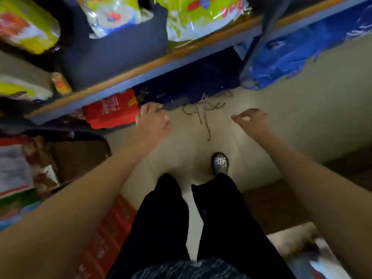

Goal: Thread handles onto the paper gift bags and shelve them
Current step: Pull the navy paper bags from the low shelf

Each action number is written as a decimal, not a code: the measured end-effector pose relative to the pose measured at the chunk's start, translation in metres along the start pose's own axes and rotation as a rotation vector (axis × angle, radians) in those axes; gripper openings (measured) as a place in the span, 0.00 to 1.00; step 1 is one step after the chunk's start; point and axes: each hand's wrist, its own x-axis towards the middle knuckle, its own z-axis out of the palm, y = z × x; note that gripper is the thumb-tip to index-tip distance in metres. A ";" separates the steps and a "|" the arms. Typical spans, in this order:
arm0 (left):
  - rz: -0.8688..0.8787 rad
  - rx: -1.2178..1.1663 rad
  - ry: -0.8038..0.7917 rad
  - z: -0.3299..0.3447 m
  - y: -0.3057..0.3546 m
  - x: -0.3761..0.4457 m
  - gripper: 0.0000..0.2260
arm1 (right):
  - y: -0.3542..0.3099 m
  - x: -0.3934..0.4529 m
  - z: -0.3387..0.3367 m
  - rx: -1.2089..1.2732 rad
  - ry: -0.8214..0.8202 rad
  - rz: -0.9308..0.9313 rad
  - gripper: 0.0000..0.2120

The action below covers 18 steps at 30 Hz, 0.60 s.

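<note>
A stack of dark navy paper gift bags (189,83) lies on the floor under the lowest shelf board. Dark cord handles (203,113) trail out from it over the pale floor. My left hand (153,121) reaches down to the stack's front left corner, fingers curled at its edge; the view is too blurred to tell whether it grips anything. My right hand (249,119) hovers over the floor to the right of the cords, fingers spread, holding nothing.
A blue metal shelf (124,77) with a wooden edge carries yellow-green plastic packs (201,15). Red bags (110,109) lie left of the navy stack. A blue plastic sack (285,59) sits at the right. A cardboard box (78,158) and my legs and shoe (220,163) are below.
</note>
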 end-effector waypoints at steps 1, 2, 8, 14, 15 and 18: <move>0.067 -0.010 0.053 0.014 -0.003 0.004 0.15 | 0.009 0.002 0.015 -0.006 0.040 0.025 0.18; 0.086 -0.022 0.082 0.028 -0.009 0.007 0.16 | 0.018 0.004 0.033 0.006 0.068 0.056 0.18; -0.040 0.035 0.029 0.144 -0.076 0.038 0.12 | 0.055 0.049 0.159 0.048 0.019 0.097 0.22; 0.005 0.058 0.197 0.256 -0.113 0.126 0.17 | 0.085 0.170 0.259 0.242 0.119 0.019 0.36; 0.032 0.052 0.252 0.270 -0.114 0.145 0.17 | 0.090 0.193 0.270 0.143 0.151 -0.050 0.38; 0.097 0.074 0.347 0.300 -0.123 0.190 0.19 | 0.092 0.261 0.285 -0.434 0.264 -0.378 0.41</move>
